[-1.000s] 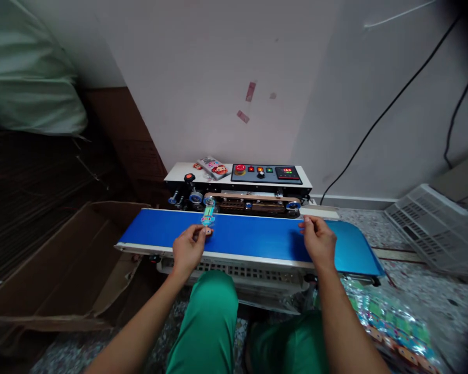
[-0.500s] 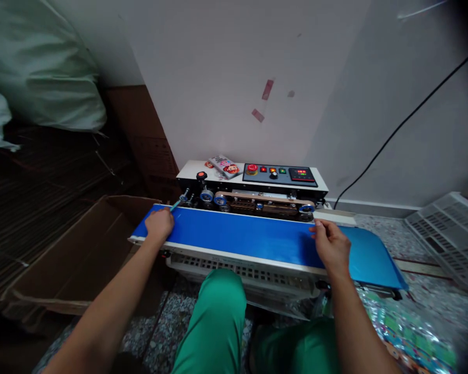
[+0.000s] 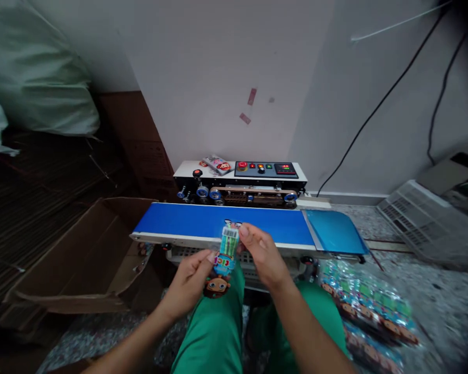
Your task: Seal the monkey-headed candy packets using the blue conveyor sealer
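Both my hands hold one small clear packet (image 3: 225, 255) with a barcode, blue print and a cartoon figure at its lower end. My left hand (image 3: 191, 283) grips the packet's lower part from the left. My right hand (image 3: 260, 253) pinches its upper part from the right. They hold it above my green-trousered knees, just in front of the blue conveyor belt (image 3: 203, 223) of a band sealing machine (image 3: 242, 182).
An open cardboard box (image 3: 81, 254) lies on the floor to the left of the belt. A pile of similar packets (image 3: 368, 306) lies on the floor at the right. A white plastic crate (image 3: 425, 223) stands farther right. Another packet (image 3: 217, 164) rests on the machine's top.
My left hand came back from the belt's left end and my right hand left the belt's right part. Both now meet at the middle, holding a packet.
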The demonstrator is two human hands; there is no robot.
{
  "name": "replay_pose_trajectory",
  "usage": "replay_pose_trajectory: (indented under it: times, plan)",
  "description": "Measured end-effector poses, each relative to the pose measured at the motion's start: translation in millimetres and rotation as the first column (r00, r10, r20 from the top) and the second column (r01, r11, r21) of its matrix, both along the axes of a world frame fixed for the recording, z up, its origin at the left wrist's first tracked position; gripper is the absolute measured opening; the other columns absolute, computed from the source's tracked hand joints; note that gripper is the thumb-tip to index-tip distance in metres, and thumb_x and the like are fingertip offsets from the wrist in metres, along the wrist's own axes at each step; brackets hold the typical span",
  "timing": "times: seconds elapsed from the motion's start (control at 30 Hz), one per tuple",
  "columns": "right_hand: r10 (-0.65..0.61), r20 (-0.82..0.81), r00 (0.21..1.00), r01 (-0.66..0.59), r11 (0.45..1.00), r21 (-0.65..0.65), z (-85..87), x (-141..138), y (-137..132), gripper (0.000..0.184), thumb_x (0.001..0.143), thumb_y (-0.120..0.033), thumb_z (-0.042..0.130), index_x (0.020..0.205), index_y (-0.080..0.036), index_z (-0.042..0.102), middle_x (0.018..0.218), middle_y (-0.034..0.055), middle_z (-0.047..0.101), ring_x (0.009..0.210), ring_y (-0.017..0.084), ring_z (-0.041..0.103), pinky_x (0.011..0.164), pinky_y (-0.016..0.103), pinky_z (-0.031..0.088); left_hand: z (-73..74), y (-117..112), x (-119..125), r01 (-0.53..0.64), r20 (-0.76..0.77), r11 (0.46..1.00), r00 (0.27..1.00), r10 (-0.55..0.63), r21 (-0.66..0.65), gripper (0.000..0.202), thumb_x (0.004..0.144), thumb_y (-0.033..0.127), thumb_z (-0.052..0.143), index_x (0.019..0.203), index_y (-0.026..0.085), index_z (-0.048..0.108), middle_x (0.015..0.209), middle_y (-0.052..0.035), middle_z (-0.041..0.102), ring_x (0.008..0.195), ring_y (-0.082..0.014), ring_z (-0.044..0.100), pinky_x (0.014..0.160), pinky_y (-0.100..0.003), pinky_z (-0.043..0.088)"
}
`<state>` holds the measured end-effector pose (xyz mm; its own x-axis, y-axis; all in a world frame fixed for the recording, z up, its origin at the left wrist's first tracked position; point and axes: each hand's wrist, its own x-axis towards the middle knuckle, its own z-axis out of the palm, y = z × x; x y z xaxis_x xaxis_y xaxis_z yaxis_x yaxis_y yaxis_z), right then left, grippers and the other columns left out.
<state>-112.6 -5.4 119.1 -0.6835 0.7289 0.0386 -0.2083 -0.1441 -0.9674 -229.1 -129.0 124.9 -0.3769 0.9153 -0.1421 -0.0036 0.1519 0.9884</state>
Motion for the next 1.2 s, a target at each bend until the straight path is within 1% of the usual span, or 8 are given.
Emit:
replay_pose_trajectory:
  times: [0.13, 0.27, 0.47, 0.63, 0.77, 0.93, 1.07, 1.2]
  plan:
    - [-0.076, -0.104, 0.992, 0.052, 0.974, -0.219, 12.6, 10.7, -13.6, 0.022, 0.067, -0.037, 0.073, 0.081, -0.02, 0.067, 0.073, -0.0024, 0.064, 0.063, 0.009, 0.054, 0.056, 0.02, 0.042, 12.3, -14.1, 17.1, 0.071, -0.22, 0.994, 0.974, -0.051, 0.081, 0.026, 0.085, 0.036, 0.05, 0.073, 0.018, 0.065, 0.067, -0.0021, 0.06, 0.066, -0.0164, 0.054, 0.06, -0.023, 0.041]
    - [-0.12, -0.134, 0.984, 0.068, 0.94, -0.335, 19.6, 23.2, -27.2, 0.022, 0.061, -0.032, 0.077, 0.075, -0.019, 0.066, 0.066, -0.003, 0.063, 0.057, 0.01, 0.054, 0.052, 0.021, 0.043, 15.2, -26.0, 34.2, 0.086, -0.167, 0.993, 0.983, -0.072, 0.078, 0.028, 0.085, 0.037, 0.049, 0.07, 0.018, 0.063, 0.065, -0.0015, 0.058, 0.06, -0.0139, 0.049, 0.055, -0.022, 0.039]
    - [-0.298, -0.149, 0.943, 0.263, 0.941, -0.213, 20.2, 38.7, -51.5, 0.018, 0.067, -0.034, 0.073, 0.076, -0.019, 0.067, 0.069, -0.0022, 0.063, 0.062, 0.009, 0.053, 0.059, 0.021, 0.043, 6.0, -45.6, 56.0, 0.203, 0.045, 0.979, 0.978, -0.203, 0.001, 0.027, 0.077, 0.038, 0.062, 0.09, 0.015, 0.066, 0.085, -0.0082, 0.069, 0.077, -0.0204, 0.064, 0.068, -0.029, 0.049]
    - [-0.208, -0.213, 0.955, 0.168, 0.966, -0.195, 25.6, 54.3, -69.4, 0.019, 0.078, -0.036, 0.065, 0.086, -0.02, 0.069, 0.081, 0.0005, 0.067, 0.073, 0.012, 0.057, 0.069, 0.024, 0.044, 11.1, -62.7, 63.7, 0.208, 0.17, 0.973, 0.967, -0.19, -0.097, 0.034, 0.08, 0.041, 0.059, 0.084, 0.008, 0.064, 0.077, -0.0126, 0.072, 0.062, -0.0184, 0.067, 0.061, -0.027, 0.049]
    - [-0.131, -0.221, 0.967, 0.091, 0.979, -0.184, 29.5, 63.5, -82.2, 0.016, 0.074, -0.029, 0.07, 0.086, -0.02, 0.069, 0.086, 0.001, 0.068, 0.078, 0.013, 0.058, 0.072, 0.024, 0.044, 17.5, -72.8, 70.8, 0.211, 0.162, 0.975, 0.967, -0.197, -0.071, 0.032, 0.08, 0.041, 0.059, 0.081, 0.009, 0.063, 0.069, -0.0092, 0.07, 0.057, -0.0157, 0.065, 0.057, -0.024, 0.047]
    - [-0.179, -0.21, 0.961, 0.149, 0.977, -0.153, 31.2, 67.7, -91.7, 0.012, 0.075, -0.029, 0.07, 0.08, -0.019, 0.066, 0.075, -0.001, 0.065, 0.066, 0.011, 0.054, 0.061, 0.022, 0.042, 14.0, -79.3, 80.0, 0.186, 0.128, 0.982, 0.975, -0.18, -0.041, 0.034, 0.079, 0.045, 0.057, 0.074, 0.012, 0.06, 0.056, -0.0003, 0.056, 0.048, -0.0109, 0.054, 0.047, -0.022, 0.044]
    - [-0.208, -0.219, 0.953, 0.182, 0.974, -0.132, 31.5, 69.4, -96.3, 0.012, 0.075, -0.029, 0.069, 0.076, -0.018, 0.064, 0.072, -0.0023, 0.062, 0.063, 0.009, 0.051, 0.058, 0.021, 0.04, 9.1, -78.9, 80.9, 0.153, 0.041, 0.988, 0.987, -0.153, -0.011, 0.033, 0.081, 0.045, 0.055, 0.07, 0.014, 0.057, 0.054, 0.0031, 0.046, 0.045, -0.0063, 0.041, 0.042, -0.018, 0.032]
    - [-0.118, -0.212, 0.97, 0.095, 0.989, -0.115, 28.8, 70.1, -100.1, 0.021, 0.077, -0.033, 0.067, 0.094, -0.02, 0.065, 0.082, 0.0005, 0.065, 0.074, 0.013, 0.056, 0.067, 0.024, 0.044, 7.0, -78.9, 84.1, 0.108, -0.037, 0.993, 0.994, -0.107, 0.037, 0.033, 0.083, 0.042, 0.052, 0.065, 0.015, 0.054, 0.049, 0.0046, 0.042, 0.044, -0.0064, 0.038, 0.044, -0.019, 0.029]
